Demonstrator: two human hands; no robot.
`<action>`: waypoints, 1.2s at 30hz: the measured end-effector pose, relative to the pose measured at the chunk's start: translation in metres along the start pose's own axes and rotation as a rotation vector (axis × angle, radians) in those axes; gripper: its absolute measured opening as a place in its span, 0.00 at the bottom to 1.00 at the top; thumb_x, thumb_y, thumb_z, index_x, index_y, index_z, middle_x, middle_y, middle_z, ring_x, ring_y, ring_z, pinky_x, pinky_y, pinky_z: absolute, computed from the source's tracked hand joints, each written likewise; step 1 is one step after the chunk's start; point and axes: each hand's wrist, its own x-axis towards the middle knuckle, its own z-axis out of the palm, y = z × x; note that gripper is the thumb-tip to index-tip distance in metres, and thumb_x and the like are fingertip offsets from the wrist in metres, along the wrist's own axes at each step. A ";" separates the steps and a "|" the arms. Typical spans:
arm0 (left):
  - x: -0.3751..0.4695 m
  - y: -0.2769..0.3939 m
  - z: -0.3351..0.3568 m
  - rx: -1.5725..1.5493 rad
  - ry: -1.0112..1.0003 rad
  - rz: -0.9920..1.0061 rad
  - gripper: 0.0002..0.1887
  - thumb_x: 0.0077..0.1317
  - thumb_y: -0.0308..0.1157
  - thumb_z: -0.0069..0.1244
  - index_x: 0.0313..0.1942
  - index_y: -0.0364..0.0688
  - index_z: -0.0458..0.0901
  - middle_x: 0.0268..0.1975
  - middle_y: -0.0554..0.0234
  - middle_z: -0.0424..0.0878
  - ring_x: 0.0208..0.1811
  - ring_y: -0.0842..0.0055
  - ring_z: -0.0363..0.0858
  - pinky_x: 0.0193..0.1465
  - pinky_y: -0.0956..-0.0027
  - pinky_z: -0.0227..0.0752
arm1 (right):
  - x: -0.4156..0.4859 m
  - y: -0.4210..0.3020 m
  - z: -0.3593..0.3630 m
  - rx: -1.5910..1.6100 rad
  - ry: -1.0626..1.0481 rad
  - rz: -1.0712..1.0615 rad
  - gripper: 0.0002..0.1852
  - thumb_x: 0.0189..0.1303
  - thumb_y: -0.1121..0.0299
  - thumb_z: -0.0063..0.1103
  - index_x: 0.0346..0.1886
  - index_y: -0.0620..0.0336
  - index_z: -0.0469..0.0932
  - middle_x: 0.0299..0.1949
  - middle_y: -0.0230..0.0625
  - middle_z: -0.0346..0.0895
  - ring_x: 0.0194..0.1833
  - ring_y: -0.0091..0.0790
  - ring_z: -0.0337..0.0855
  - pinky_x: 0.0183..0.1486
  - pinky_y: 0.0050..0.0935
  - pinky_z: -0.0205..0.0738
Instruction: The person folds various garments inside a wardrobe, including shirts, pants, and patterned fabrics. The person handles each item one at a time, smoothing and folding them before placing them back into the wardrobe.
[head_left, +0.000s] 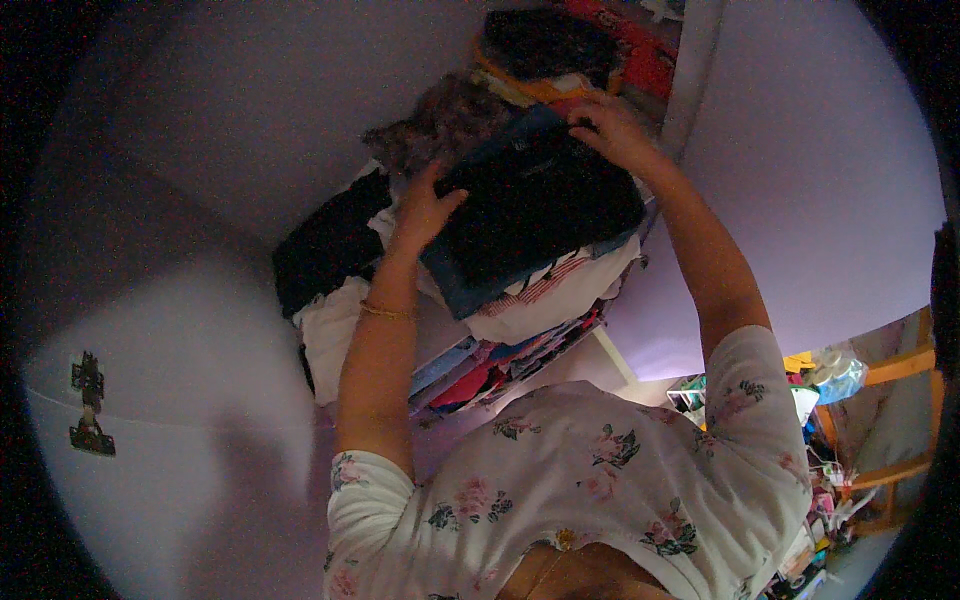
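A thick folded dark blue garment, apparently denim, lies on top of a stack of clothes inside a cupboard. At its left edge is my left hand, thumb apart and pointing to the cloth; the other fingertips are partly lost against a brown crumpled fabric. My right hand reaches the garment's far right corner, its thumb and fingers apart and close to an orange-edged cloth. Beneath the dark garment lie white and red-striped folded clothes. Dim light hides fine detail at both fingertips.
More black and white clothes sit left of the stack. A lower shelf holds several folded coloured clothes. Cupboard doors flank me, the left one with a metal hinge. Wooden racking with mixed goods stands behind at right.
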 end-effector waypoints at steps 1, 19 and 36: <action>0.000 -0.004 -0.003 -0.004 -0.016 -0.022 0.35 0.55 0.38 0.61 0.60 0.35 0.66 0.57 0.43 0.73 0.59 0.56 0.72 0.62 0.61 0.63 | -0.002 -0.008 0.001 0.141 0.053 0.025 0.14 0.56 0.66 0.62 0.45 0.57 0.76 0.49 0.41 0.76 0.53 0.45 0.74 0.56 0.38 0.68; -0.206 0.122 -0.085 -0.047 -0.180 0.854 0.13 0.49 0.25 0.57 0.38 0.42 0.82 0.47 0.58 0.82 0.50 0.66 0.80 0.45 0.63 0.75 | -0.168 -0.147 -0.093 0.679 -0.111 0.136 0.09 0.51 0.70 0.66 0.36 0.58 0.77 0.37 0.37 0.78 0.41 0.36 0.78 0.40 0.30 0.71; -0.229 0.117 -0.078 -0.060 -0.367 0.787 0.13 0.55 0.29 0.54 0.42 0.42 0.82 0.49 0.56 0.80 0.50 0.64 0.79 0.44 0.61 0.74 | -0.172 -0.148 -0.069 0.594 -0.134 0.378 0.24 0.47 0.69 0.69 0.51 0.56 0.75 0.53 0.41 0.74 0.51 0.42 0.76 0.51 0.35 0.71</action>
